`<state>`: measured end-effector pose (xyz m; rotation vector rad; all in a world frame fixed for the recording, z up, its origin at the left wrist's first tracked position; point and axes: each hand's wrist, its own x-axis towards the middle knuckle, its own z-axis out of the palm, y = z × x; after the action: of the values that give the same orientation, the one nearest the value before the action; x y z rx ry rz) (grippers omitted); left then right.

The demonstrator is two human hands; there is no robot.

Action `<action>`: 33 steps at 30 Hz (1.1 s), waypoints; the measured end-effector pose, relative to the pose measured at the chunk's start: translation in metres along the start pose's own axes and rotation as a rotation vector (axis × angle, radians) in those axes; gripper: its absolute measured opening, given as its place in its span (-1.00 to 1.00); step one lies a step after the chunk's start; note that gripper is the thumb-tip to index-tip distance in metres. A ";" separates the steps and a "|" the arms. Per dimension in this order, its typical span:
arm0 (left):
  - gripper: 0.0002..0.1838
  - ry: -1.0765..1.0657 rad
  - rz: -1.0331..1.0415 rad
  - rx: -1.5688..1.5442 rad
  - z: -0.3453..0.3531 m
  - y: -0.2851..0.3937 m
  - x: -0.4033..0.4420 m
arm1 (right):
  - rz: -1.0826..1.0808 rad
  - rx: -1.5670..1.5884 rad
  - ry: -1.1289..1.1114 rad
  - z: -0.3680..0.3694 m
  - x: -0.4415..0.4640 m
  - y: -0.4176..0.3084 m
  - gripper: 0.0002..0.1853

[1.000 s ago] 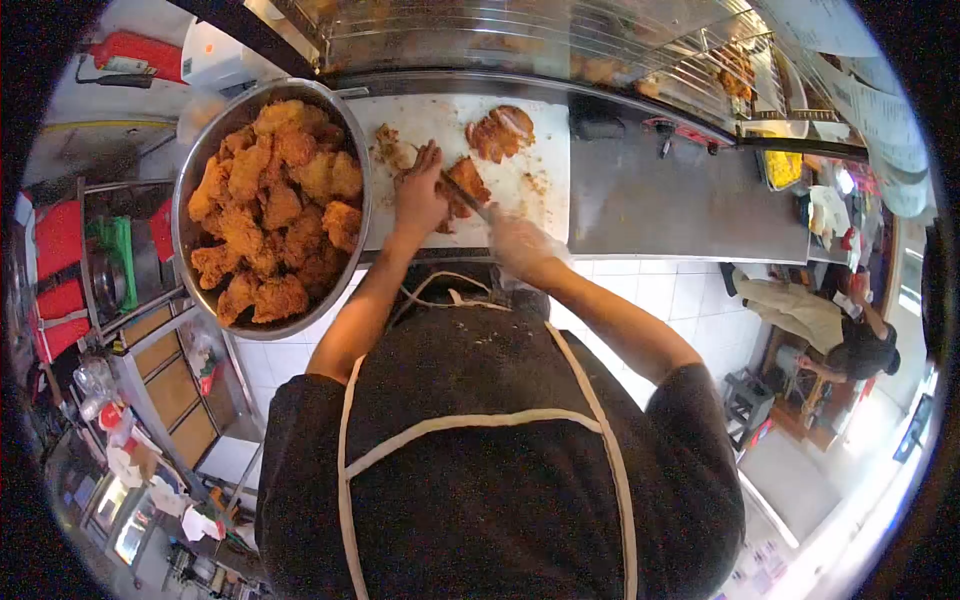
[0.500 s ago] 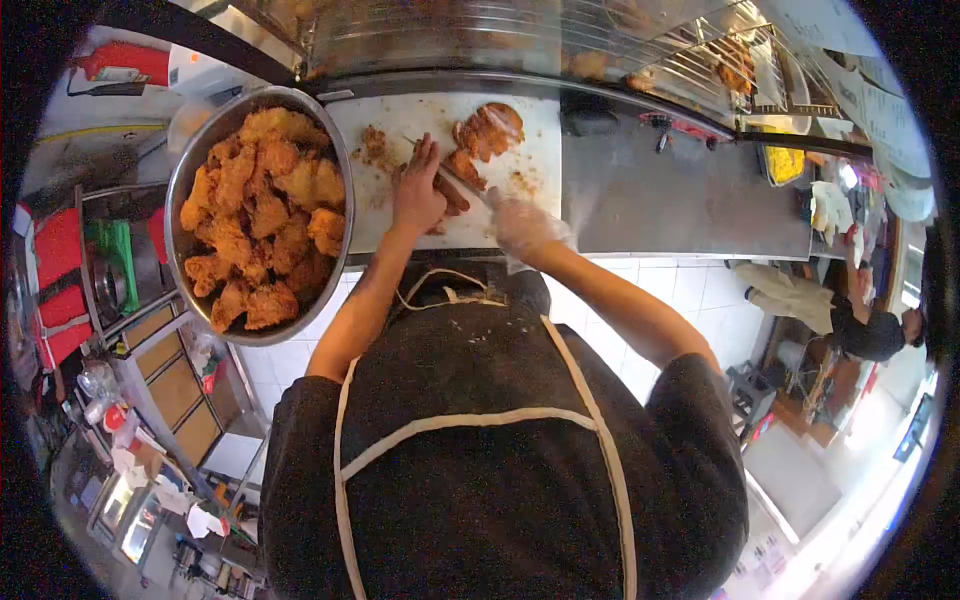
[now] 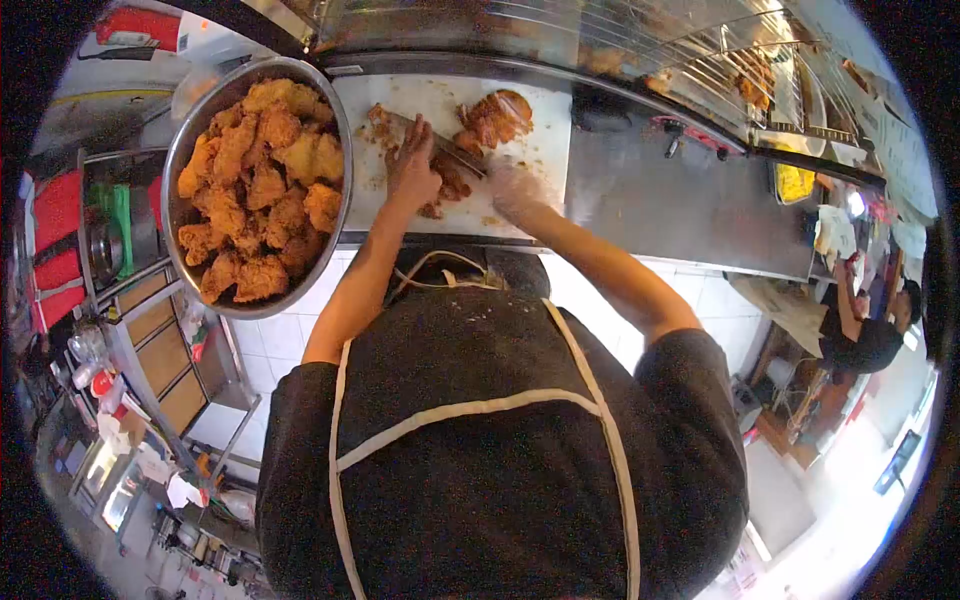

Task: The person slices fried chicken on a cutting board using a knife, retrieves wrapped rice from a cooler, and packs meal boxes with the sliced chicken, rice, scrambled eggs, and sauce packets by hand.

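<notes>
My right hand (image 3: 518, 190), in a clear plastic glove and blurred, is closed round the handle of a large knife (image 3: 460, 155). The blade slants up to the left across a white cutting board (image 3: 545, 205). My left hand (image 3: 413, 172) lies with its fingers stretched out over the blade, its thumb side beside cut strips of browned fried meat (image 3: 452, 183). How firmly it presses on the meat or blade is hidden. Just beyond the blade rests a sliced browned cutlet (image 3: 500, 115). Crumbs are scattered over the board.
A big steel bowl (image 3: 346, 190) piled with fried chicken pieces (image 3: 262, 190) stands left of the board. Steel counter (image 3: 650, 200) extends to the right. Wire racks (image 3: 700, 60) are behind. A yellow container (image 3: 793, 183) sits at the far right, near another person (image 3: 865, 340).
The blade has shifted up and left, with more of it showing past my left fingers. The meat beside my left hand now shows as separate strips. The view has tilted slightly.
</notes>
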<state>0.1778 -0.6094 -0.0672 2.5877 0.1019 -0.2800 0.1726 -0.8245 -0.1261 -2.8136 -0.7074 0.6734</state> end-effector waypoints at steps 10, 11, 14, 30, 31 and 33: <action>-0.45 0.348 0.162 -0.594 -0.043 -0.003 -0.054 | 0.204 0.135 0.256 -0.082 -0.023 0.066 -0.81; -0.45 0.361 0.151 -0.588 -0.040 -0.012 -0.064 | 0.167 0.172 0.335 -0.091 -0.021 0.058 -0.78; -0.46 0.307 -0.030 -0.645 -0.030 -0.032 -0.095 | 0.157 0.110 0.415 -0.095 -0.024 0.023 -0.68; -0.49 0.408 -0.279 -0.791 0.005 -0.084 -0.177 | -0.214 -0.060 0.521 -0.008 0.053 -0.133 -0.29; -0.49 0.364 -0.334 -0.726 0.004 -0.086 -0.181 | -0.114 -0.127 0.488 -0.007 0.062 -0.138 -0.30; -0.51 0.393 -0.322 -0.788 0.005 -0.087 -0.186 | -0.182 -0.232 0.706 -0.004 0.068 -0.147 -0.27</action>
<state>-0.0158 -0.5405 -0.0746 1.7965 0.6359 0.1455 0.1677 -0.6638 -0.1102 -2.8251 -0.9034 -0.4493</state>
